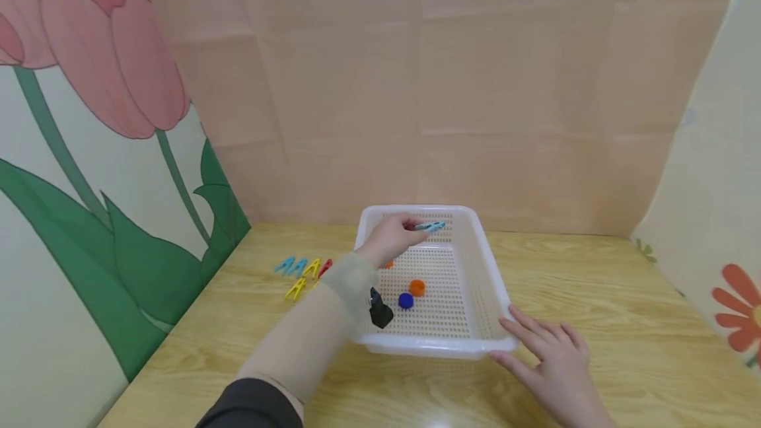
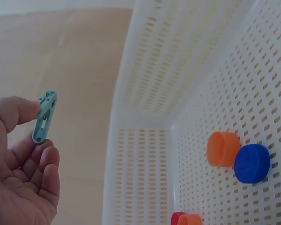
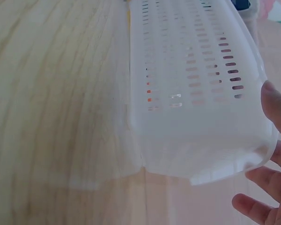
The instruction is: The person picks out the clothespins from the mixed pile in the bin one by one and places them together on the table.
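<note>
A light-blue clothespin (image 1: 433, 226) is pinched between the thumb and fingers of my left hand (image 1: 394, 238), over the far part of a white perforated basket (image 1: 416, 346). The left wrist view shows this clothespin (image 2: 45, 117) gripped at one end. Inside the basket lie an orange cap (image 1: 417, 288) and a blue cap (image 1: 406, 300). More orange shows beside my left wrist, and a red cap (image 2: 176, 218) appears low in the left wrist view. My right hand (image 1: 553, 358) touches the basket's near right corner, fingers extended, thumb at the front and fingers along the side.
Left of the basket, several clothespins lie on the wooden table (image 1: 594, 283): blue clothespins (image 1: 291, 266), yellow clothespins (image 1: 295, 289) and a red clothespin (image 1: 325, 267). My left forearm partly covers that group. A brown paper-like backdrop (image 1: 475, 98) stands behind the table.
</note>
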{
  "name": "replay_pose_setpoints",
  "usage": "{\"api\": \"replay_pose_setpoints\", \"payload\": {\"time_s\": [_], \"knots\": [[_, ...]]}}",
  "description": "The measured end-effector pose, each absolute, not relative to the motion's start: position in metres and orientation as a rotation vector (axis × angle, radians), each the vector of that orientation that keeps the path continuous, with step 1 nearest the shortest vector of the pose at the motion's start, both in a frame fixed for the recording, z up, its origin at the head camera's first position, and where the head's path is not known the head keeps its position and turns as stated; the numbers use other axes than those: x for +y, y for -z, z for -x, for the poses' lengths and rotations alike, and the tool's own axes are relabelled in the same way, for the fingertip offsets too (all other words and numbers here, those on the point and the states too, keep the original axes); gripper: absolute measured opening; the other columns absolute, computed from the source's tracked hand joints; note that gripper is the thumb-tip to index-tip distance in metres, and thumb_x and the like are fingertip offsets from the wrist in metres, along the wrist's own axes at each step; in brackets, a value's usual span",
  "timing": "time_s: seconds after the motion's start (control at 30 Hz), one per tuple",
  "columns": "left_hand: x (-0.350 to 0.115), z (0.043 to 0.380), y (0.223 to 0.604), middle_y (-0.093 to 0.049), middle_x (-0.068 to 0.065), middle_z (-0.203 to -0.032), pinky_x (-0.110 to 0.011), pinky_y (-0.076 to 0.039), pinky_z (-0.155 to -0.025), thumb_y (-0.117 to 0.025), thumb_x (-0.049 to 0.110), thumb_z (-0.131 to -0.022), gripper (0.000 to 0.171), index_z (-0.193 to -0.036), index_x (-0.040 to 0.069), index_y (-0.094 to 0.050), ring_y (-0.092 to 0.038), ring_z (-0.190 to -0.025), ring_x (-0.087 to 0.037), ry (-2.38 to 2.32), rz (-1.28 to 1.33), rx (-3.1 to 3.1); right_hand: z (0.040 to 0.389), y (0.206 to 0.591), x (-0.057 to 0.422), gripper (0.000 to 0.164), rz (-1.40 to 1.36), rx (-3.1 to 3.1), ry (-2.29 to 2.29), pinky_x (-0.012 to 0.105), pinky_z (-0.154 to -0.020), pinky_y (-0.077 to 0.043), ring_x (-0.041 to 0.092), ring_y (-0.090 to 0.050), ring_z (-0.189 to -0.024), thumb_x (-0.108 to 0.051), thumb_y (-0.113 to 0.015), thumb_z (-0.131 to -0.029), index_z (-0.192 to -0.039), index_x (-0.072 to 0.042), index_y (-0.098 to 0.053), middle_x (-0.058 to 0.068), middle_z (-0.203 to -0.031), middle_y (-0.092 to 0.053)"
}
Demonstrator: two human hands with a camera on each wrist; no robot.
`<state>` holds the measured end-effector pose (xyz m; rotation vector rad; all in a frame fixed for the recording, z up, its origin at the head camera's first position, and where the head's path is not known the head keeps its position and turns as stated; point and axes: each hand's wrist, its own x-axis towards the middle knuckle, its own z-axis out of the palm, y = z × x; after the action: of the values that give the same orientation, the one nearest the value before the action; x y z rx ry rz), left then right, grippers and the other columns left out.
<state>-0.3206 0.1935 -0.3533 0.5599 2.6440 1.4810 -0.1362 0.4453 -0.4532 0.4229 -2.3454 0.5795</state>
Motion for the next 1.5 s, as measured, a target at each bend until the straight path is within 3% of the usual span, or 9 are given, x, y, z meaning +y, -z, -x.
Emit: {"api": "replay_pose_setpoints", "payload": {"time_s": [0.1,0.2,0.3,0.43,0.73,1.13,1.5], "knots": [[0.183,0.316,0.352,-0.064,0.002,-0.091,-0.027,-0.041,-0.058,-0.069,0.026,-0.089,0.017,-0.104,0.019,-0.068,-0.048,-0.066,-0.015,-1.567,-0.558,2.593,0.135,0.453,0.446,0.057,-0.414,-2.361,-0.585,0.053,-0.103,-0.015,0.028,-0.053,-0.103,-0.036,-0.085,-0.067,-0.119,-0.019,-0.068,0.005,-0.130,-0.061],[0.169,0.313,0.350,-0.064,-0.001,-0.092,-0.024,-0.043,-0.057,-0.069,0.025,-0.090,0.016,-0.103,0.017,-0.068,-0.049,-0.065,-0.014,-1.629,-0.544,2.579,0.133,0.453,0.446,0.057,-0.405,-2.376,-0.591,0.054,-0.102,-0.015,0.028,-0.053,-0.104,-0.036,-0.084,-0.068,-0.120,-0.019,-0.068,0.005,-0.130,-0.060],[0.153,0.311,0.350,-0.063,-0.002,-0.097,-0.027,-0.049,-0.071,-0.068,0.024,-0.090,0.019,-0.105,0.013,-0.067,-0.056,-0.079,-0.017,-1.652,-0.496,2.616,0.133,0.453,0.446,0.057,-0.400,-2.385,-0.596,0.055,-0.102,-0.015,0.029,-0.053,-0.104,-0.035,-0.084,-0.068,-0.120,-0.019,-0.068,0.005,-0.131,-0.060],[0.124,0.306,0.350,-0.062,-0.003,-0.103,-0.035,-0.049,-0.086,-0.068,0.028,-0.089,0.026,-0.109,0.011,-0.065,-0.056,-0.094,-0.022,-1.675,-0.357,2.672,0.132,0.453,0.445,0.056,-0.399,-2.386,-0.599,0.055,-0.102,-0.015,0.029,-0.053,-0.104,-0.036,-0.084,-0.068,-0.120,-0.019,-0.068,0.005,-0.131,-0.060],[0.057,0.290,0.369,-0.060,-0.007,-0.106,-0.033,-0.044,-0.074,-0.067,0.036,-0.088,0.036,-0.112,0.010,-0.062,-0.054,-0.091,-0.022,-1.621,-0.051,2.782,0.132,0.454,0.445,0.056,-0.394,-2.377,-0.597,0.053,-0.103,-0.015,0.027,-0.053,-0.102,-0.036,-0.084,-0.068,-0.119,-0.018,-0.068,0.005,-0.130,-0.060],[-0.009,0.283,0.421,-0.058,-0.013,-0.112,-0.038,-0.044,-0.079,-0.062,0.036,-0.092,0.042,-0.119,0.004,-0.058,-0.053,-0.097,-0.026,-1.512,0.315,2.870,0.133,0.454,0.446,0.056,-0.395,-2.386,-0.610,0.059,-0.100,-0.017,0.030,-0.054,-0.103,-0.036,-0.084,-0.069,-0.119,-0.017,-0.069,0.007,-0.130,-0.060],[-0.032,0.288,0.456,-0.060,-0.018,-0.109,-0.043,-0.044,-0.081,-0.065,0.028,-0.091,0.036,-0.111,-0.001,-0.061,-0.053,-0.095,-0.031,-1.346,0.505,2.893,0.136,0.453,0.446,0.055,-0.410,-2.362,-0.600,0.055,-0.099,-0.017,0.027,-0.054,-0.100,-0.038,-0.084,-0.068,-0.117,-0.017,-0.070,0.007,-0.129,-0.061]]}}
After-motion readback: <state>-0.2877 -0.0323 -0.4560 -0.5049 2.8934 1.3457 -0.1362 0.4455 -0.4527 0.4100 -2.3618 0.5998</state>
